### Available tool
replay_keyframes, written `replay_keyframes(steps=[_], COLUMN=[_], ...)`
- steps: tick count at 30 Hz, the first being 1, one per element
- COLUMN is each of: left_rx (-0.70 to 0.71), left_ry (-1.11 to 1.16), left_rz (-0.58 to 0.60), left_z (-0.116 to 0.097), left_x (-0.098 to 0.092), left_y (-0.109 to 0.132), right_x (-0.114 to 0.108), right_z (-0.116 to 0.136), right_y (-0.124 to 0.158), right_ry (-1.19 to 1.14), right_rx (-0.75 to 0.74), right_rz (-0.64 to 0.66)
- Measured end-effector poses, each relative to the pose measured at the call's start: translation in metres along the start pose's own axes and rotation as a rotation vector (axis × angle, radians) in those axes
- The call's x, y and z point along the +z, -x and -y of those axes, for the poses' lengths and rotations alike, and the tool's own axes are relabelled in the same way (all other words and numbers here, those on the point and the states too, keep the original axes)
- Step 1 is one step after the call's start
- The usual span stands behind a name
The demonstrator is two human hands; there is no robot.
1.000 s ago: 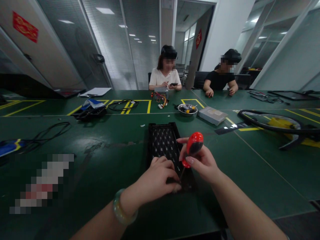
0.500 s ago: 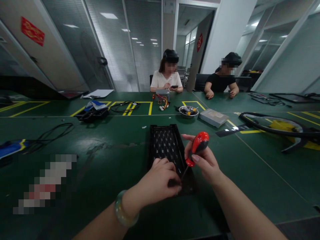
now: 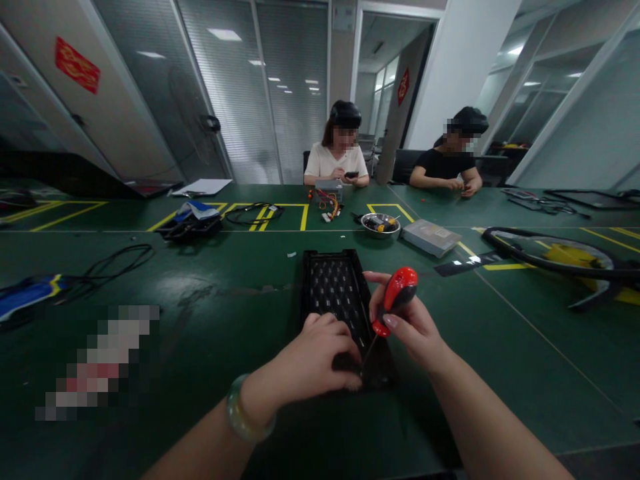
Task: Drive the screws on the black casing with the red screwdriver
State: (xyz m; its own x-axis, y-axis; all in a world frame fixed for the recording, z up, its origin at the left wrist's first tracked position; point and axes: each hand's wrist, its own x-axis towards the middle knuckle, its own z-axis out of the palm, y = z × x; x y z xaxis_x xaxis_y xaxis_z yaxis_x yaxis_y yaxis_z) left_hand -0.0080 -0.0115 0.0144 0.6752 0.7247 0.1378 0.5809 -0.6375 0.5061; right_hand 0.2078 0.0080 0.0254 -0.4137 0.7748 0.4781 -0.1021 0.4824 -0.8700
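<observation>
A long black panel (image 3: 337,283) with raised sides and rows of small pale slots lies on the green table in front of me. My right hand (image 3: 407,327) is closed around the red and black handle of a screwdriver (image 3: 401,288). Its thin shaft slants down and left to the near end of the panel. Over that end, my left hand (image 3: 325,357) has its fingers and thumb curled in close to the screwdriver's tip. Whatever lies between those fingertips is hidden, and so is the tip's exact contact.
Farther back stand a steel bowl (image 3: 367,230) of small parts, a grey metal box (image 3: 431,238) and a power supply with coloured wires (image 3: 330,203). A black-rimmed frame (image 3: 550,259) lies right, a blue tool with cable (image 3: 33,297) left. Two people (image 3: 336,160) sit opposite.
My view has shifted slightly, so the scene sits a little farther right. Both hands and the screwdriver stay nearly as they were. The person at right has brought their hands together.
</observation>
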Motion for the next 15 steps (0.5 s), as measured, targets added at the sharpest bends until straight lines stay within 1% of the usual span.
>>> replay_keyframes(steps=[2, 3, 6, 8, 9, 11, 15], left_rx=[-0.035, -0.068, -0.218, -0.332, -0.369, -0.412, -0.406], left_ry=[-0.005, -0.012, -0.056, -0.108, -0.124, -0.154, -0.192], left_rz=[-0.038, -0.09, -0.303, -0.427, -0.457, -0.477, -0.471], left_z=[0.009, 0.014, 0.034, 0.046, 0.052, 0.06, 0.068], left_x=[-0.01, -0.015, -0.025, -0.026, -0.025, -0.02, -0.009], left_y=[0.001, 0.002, 0.003, 0.003, 0.002, 0.0, -0.004], right_x=[0.001, 0.002, 0.003, 0.004, 0.004, 0.004, 0.004], right_z=[0.001, 0.002, 0.001, 0.002, 0.002, 0.003, 0.005], right_y=[0.0, -0.001, -0.001, -0.001, -0.001, -0.001, -0.002], right_ry=[0.002, 0.004, -0.002, -0.002, 0.003, 0.015, 0.031], right_rx=[0.003, 0.005, 0.01, 0.015, 0.019, 0.023, 0.022], right_rz=[-0.001, -0.005, -0.021, -0.029, -0.029, -0.029, -0.028])
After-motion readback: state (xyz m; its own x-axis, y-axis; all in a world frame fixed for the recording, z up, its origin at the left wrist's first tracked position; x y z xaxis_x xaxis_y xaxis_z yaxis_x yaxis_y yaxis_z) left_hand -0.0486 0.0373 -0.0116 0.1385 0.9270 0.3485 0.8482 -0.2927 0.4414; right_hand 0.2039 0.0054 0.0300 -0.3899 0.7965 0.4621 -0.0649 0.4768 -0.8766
